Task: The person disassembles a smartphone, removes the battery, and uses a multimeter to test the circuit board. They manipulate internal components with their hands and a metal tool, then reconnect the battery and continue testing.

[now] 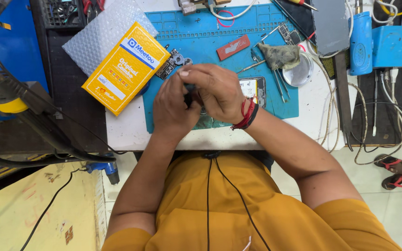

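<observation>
Both hands meet over the near half of the blue work mat (275, 104): left hand (173, 109) cupped underneath, right hand (217, 90) folded over the top, fingers of both curled tight around a small dark part (189, 93) pinched between them. Only a sliver of that part shows, so its kind can't be told; likely a small phone component. To do this well, judging from the grip: keep wrists braced near the mat, let the left hand steady the piece and the right do the fine work, low pressure, and stay over the mat so anything dropped lands there. An opened phone (255, 88) lies just beside the right wrist, partly covered by it. A circuit board (168, 65) sits just beyond the hands, next to a yellow box (125, 67) resting on bubble wrap (96, 35). Tweezers (280, 83), a grey cloth (280, 56) and a round metal lid (301, 72) are to the right. Hidden: fingertips, any tool in the right hand, whatever lies on the mat under the palms. The bench's far edge is cut off.
</observation>
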